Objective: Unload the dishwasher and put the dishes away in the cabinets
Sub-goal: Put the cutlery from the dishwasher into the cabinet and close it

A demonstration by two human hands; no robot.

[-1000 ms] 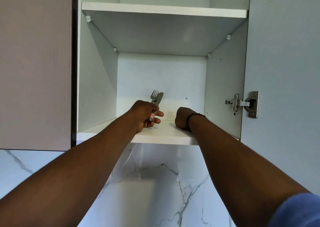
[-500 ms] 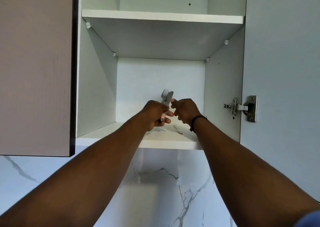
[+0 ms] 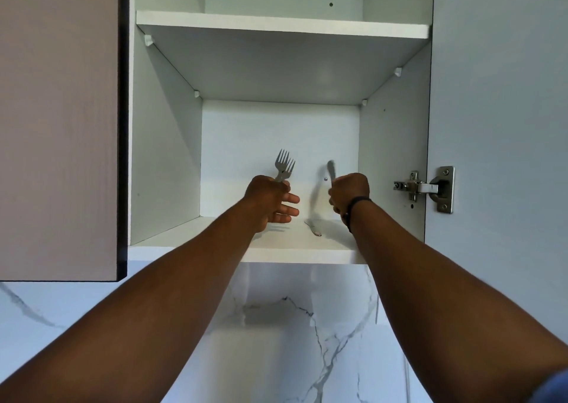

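Both hands up inside open wall cabinet, apart from each other. Left hand [image 3: 270,201] holds forks [image 3: 284,165] pinched between thumb and forefinger, tines up, looks like two stacked together; other fingers stretched out to the right. Forks upright, above lower shelf [image 3: 190,243], not touching it. Right hand [image 3: 349,193] fisted round a knife [image 3: 331,170], only the rounded blade tip shows above the fist, tilted slightly left; handle hidden in the hand. Dark band on right wrist [image 3: 358,201].

Between the hands, low down, another piece of cutlery [image 3: 313,228] lies flat on lower shelf, just left of the right forearm; which kind cannot be told, too small.

Left of cabinet: closed brown door [image 3: 58,126]. Upper shelf [image 3: 276,24] above the hands, peg supports under it. Small screw [image 3: 324,179] in the back panel, just left of the right fist. Right side: open grey door [image 3: 504,110] with metal hinge [image 3: 425,187] near the right hand's level. White marble wall with grey veins [image 3: 307,335] below cabinet. Blue sleeve edge [image 3: 553,385] at bottom right corner.
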